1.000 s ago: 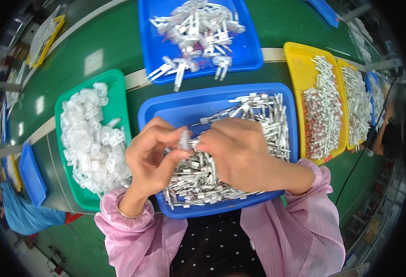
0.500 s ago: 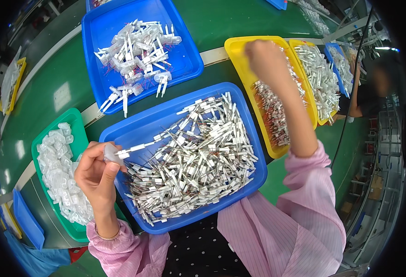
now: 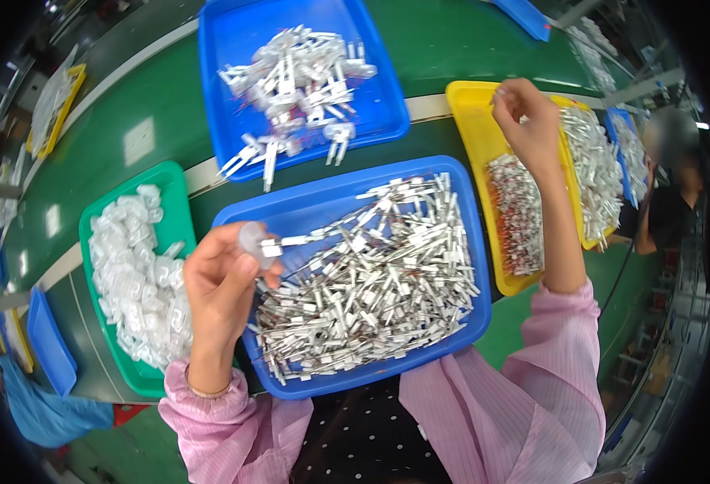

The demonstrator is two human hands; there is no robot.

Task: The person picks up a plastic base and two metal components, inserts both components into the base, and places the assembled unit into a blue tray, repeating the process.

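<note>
My left hand (image 3: 219, 290) pinches a translucent plastic housing (image 3: 256, 242) between thumb and fingers, over the left rim of the near blue tray (image 3: 246, 211). A white stick-like part with a block on it pokes out of the housing toward the right. That tray holds a heap of slim white-and-metal parts with thin leads (image 3: 371, 282). My right hand (image 3: 530, 121) hovers over the far end of a yellow tray (image 3: 469, 101) with its fingers curled to a pinch; what they hold, if anything, is too small to name. Small reddish-and-white parts (image 3: 516, 214) fill the tray's nearer end.
A green tray (image 3: 173, 181) of translucent housings (image 3: 133, 274) stands at the left. The far blue tray (image 3: 234, 24) holds joined white assemblies (image 3: 298, 81), some overhanging its edge. A second yellow tray of white parts (image 3: 593, 169) sits at the right. A person (image 3: 670, 210) is beyond it.
The view has shifted, so the trays appear farther right. My right hand has turned and its pinched fingers show now. My left hand still grips the housing.
</note>
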